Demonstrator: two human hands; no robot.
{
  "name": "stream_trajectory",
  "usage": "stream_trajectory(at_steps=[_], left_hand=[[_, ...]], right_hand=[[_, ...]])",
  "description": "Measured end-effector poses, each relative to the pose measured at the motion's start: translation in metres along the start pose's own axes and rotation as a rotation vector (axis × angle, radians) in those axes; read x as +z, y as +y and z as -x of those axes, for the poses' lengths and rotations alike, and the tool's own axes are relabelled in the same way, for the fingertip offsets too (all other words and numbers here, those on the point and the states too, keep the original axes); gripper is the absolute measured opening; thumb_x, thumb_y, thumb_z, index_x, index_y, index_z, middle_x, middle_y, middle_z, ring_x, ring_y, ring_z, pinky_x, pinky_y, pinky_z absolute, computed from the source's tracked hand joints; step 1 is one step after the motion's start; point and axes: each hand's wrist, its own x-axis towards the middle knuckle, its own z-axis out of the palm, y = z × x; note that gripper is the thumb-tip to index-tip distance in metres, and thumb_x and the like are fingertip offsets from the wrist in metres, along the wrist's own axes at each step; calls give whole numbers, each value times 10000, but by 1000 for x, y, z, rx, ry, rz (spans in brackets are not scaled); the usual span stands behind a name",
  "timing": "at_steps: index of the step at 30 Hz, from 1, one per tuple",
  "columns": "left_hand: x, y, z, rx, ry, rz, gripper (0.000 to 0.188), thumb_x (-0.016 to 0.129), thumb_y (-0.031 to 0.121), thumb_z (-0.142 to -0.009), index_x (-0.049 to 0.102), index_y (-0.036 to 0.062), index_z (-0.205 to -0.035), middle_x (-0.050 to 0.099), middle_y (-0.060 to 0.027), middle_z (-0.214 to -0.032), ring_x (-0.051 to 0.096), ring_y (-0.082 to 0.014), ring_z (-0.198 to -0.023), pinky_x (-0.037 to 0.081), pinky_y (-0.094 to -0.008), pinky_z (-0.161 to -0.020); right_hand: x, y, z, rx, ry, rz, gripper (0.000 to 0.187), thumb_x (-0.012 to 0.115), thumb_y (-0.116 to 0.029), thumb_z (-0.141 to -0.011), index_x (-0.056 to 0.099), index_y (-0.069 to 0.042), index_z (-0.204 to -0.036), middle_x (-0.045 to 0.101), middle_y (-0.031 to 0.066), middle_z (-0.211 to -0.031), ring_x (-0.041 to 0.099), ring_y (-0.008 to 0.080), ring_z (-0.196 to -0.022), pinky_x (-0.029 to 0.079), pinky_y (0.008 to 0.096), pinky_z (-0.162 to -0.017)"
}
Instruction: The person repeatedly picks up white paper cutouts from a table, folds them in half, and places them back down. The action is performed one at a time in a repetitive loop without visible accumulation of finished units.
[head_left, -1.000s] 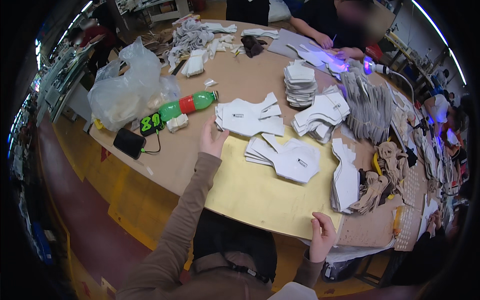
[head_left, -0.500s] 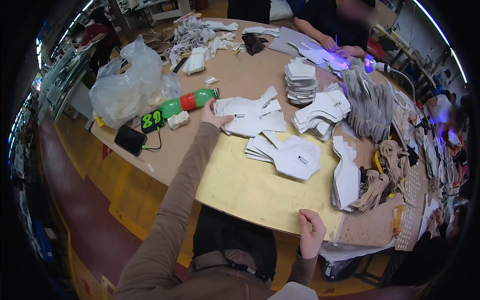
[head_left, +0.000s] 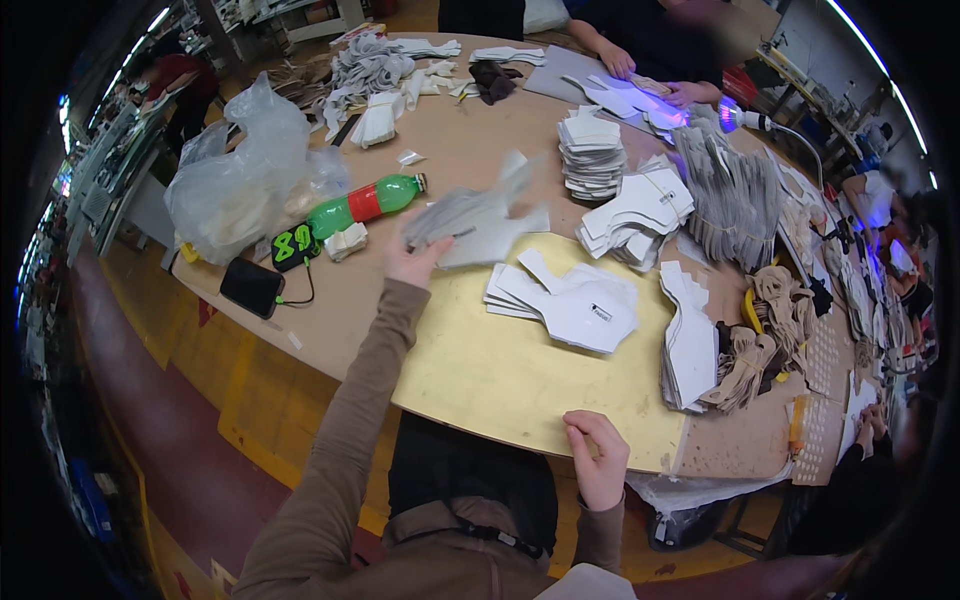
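Evidently, the left hand (head_left: 412, 262) has hold of a pale piece (head_left: 478, 208) by its left end, thumb lying on top; the other fingers are too blurred to make out. The piece itself is smeared grey, so its outline is hard to follow, and it partly hides a white layer (head_left: 510, 242) at the upper edge of the yellow sheet (head_left: 480, 390). How many layers are in the grip cannot be told.

The right hand (head_left: 602, 462) is half curled by the near edge of the sheet, thumb apart from the bent fingers, with nothing visible in it; the inside of the palm is partly hidden. Below it, a pale thing (head_left: 588, 583) is cut off by the lower rim and its kind is unclear.

On the sheet lies a white stack (head_left: 592, 308), its lower layers showing only at the left. A narrower stack (head_left: 688, 350) stands to its right, beside tan bundles (head_left: 780, 310).

To the left of the piece are a green bottle (head_left: 365, 203) and a clear bag (head_left: 250, 165) whose contents are hard to make out. Across the surface (head_left: 480, 130), a co-worker (head_left: 650, 45) is cut off at the top, hands beside a lamp (head_left: 735, 118).
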Motion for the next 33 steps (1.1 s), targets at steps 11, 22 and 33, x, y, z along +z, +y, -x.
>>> stream_trajectory(at_steps=[11, 22, 33], left_hand=[[-41, 63, 124, 39, -570, 9, 594, 827, -28, -747, 582, 39, -1284, 661, -142, -1287, 600, -295, -1278, 446, -413, -1116], [-34, 71, 96, -75, -484, -158, 421, 730, -18, -841, 654, -29, -1255, 721, -114, -1178, 689, -222, -1073, 546, -335, -956], [-11, -42, -97, -340, -370, -655, 753, 921, 219, -673, 626, 3, -1331, 712, -127, -1220, 676, -199, -1096, 518, -308, -977]], right_hand=[[24, 26, -23, 71, -9, -563, 1054, 837, -53, -777, 179, -71, -1600, 546, 162, -1393, 556, 294, -1266, 397, 439, -1134], [43, 43, -23, 201, 134, -913, 940, 717, -9, -895, 114, -134, -1605, 362, 125, -1468, 518, 257, -1269, 465, 410, -1074], [47, 46, -28, 200, 116, -645, 471, 591, 53, -942, 477, 3, -1396, 445, 118, -1456, 587, 225, -1177, 494, 349, -1033]])
